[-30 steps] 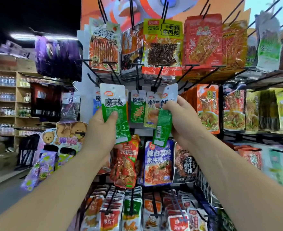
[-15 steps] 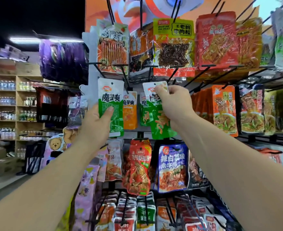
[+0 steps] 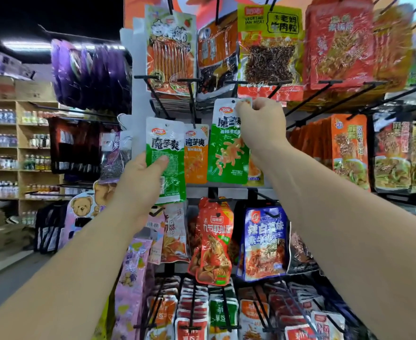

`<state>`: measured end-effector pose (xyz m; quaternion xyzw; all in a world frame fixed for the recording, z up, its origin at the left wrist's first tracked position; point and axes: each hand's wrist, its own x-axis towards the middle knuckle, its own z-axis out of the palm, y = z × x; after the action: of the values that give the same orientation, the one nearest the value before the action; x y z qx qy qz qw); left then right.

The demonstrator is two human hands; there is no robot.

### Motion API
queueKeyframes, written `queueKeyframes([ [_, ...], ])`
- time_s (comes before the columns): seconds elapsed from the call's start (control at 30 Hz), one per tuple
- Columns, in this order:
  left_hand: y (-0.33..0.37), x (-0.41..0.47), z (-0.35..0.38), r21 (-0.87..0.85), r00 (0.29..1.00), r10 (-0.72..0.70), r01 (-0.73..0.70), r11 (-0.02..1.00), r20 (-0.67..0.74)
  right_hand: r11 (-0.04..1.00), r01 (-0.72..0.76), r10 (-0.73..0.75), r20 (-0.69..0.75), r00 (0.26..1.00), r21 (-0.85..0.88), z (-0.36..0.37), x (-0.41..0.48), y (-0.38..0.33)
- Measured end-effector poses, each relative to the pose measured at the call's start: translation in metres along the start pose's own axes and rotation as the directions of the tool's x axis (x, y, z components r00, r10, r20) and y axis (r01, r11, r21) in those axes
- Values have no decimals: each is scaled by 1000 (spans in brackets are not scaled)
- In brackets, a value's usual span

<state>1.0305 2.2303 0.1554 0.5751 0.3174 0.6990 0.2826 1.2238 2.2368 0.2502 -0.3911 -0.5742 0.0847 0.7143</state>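
Shop rack (image 3: 138, 69): left fingers (image 3: 161, 160) grip 1 glossy green packet (image 3: 173, 175), right fingers (image 3: 244, 108) pinch 1 flat packet (image 3: 226, 155).

The leftmost flat plastic snack packet (image 3: 165, 141) is white above and green below, with black characters. The taller plastic packet (image 3: 226, 155) is green, printed with orange strips. Between them hangs an orange-and-white foil sachet (image 3: 195, 160).
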Motion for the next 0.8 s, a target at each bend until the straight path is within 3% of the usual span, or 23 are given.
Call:
queueKeyframes([
  [0.3, -11, 7, -2, 124, 1000, -10, 11, 992, -10, 1000, 9, -9, 20, 1000, 0, -1, 3, -3],
  [0.8, -13, 2, 3, 225, 999, 44, -41, 973, -8, 910, -64, 103, 73, 992, -410, 9, 36, 35],
])
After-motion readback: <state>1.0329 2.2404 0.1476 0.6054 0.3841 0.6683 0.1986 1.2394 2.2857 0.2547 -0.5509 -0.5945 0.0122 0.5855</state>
